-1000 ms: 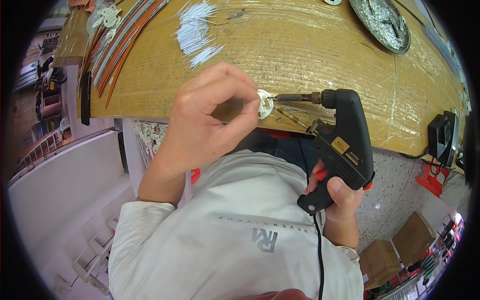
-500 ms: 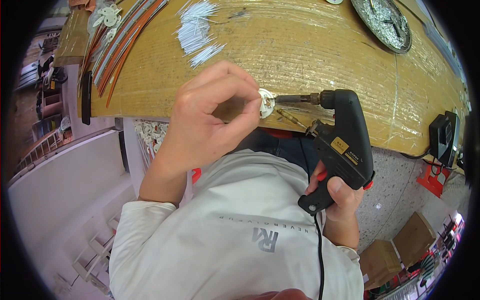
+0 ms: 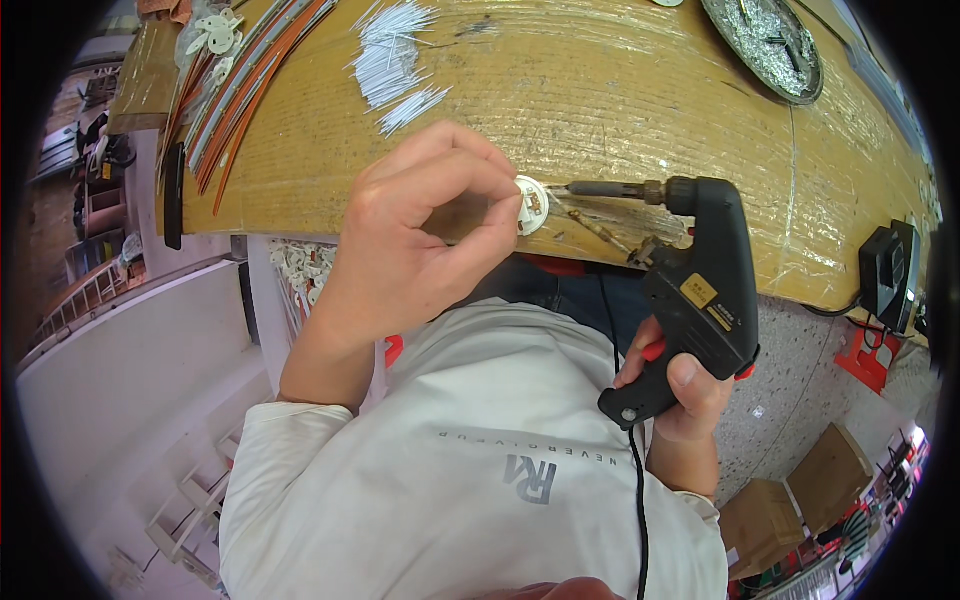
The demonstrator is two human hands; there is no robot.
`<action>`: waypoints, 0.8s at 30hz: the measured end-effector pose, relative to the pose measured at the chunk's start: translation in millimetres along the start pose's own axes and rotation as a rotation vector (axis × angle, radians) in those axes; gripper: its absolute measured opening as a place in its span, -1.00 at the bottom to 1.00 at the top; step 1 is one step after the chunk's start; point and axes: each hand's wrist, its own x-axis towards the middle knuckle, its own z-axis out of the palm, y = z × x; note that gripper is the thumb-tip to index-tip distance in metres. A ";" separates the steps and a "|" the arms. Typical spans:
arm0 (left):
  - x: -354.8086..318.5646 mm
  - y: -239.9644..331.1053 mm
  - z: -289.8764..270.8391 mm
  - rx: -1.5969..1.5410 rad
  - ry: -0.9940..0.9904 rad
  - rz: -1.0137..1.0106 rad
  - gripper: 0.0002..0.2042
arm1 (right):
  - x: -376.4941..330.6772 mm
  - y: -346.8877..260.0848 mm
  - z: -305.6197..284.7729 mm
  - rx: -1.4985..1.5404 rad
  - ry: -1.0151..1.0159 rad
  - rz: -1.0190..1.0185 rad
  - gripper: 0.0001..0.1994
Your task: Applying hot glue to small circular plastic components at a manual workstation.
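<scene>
Thumb and forefinger of my left hand (image 3: 415,230) pinch the left edge of a small white round part (image 3: 534,206) with brass-coloured metal pieces on its face. Those fingers cover its left side. In my right hand (image 3: 695,395) is a black soldering gun (image 3: 708,280), gripped by the handle, with my forefinger by its red trigger. Its grey barrel points left, and the thin tip sits just right of the round part, apart from it. Below the barrel, a brass-coloured feed tube (image 3: 600,233) slants up toward the tip. A black cord hangs from the handle.
On the wooden table (image 3: 560,110) lie a heap of thin white wires (image 3: 392,55), long orange and grey strips (image 3: 255,85) and white plastic parts (image 3: 217,35). A metal dish (image 3: 765,45) with silvery scraps stands far right. A black device (image 3: 885,270) is at the right edge.
My right hand has drawn the soldering gun a little to the right, so its tip has come away from the round part. My left hand has barely moved.
</scene>
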 end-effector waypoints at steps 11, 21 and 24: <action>-1.5 0.8 1.6 0.004 0.007 -0.009 -0.94 | -0.1 1.2 -2.3 0.021 0.019 -0.038 -0.31; -2.8 3.1 3.7 0.039 0.023 -0.013 -0.94 | 3.7 -4.6 -7.3 0.017 -0.149 -0.049 -0.34; -2.6 -2.9 2.3 0.051 0.039 0.031 -0.92 | 16.3 -12.6 10.5 -0.025 -0.183 -0.101 -0.31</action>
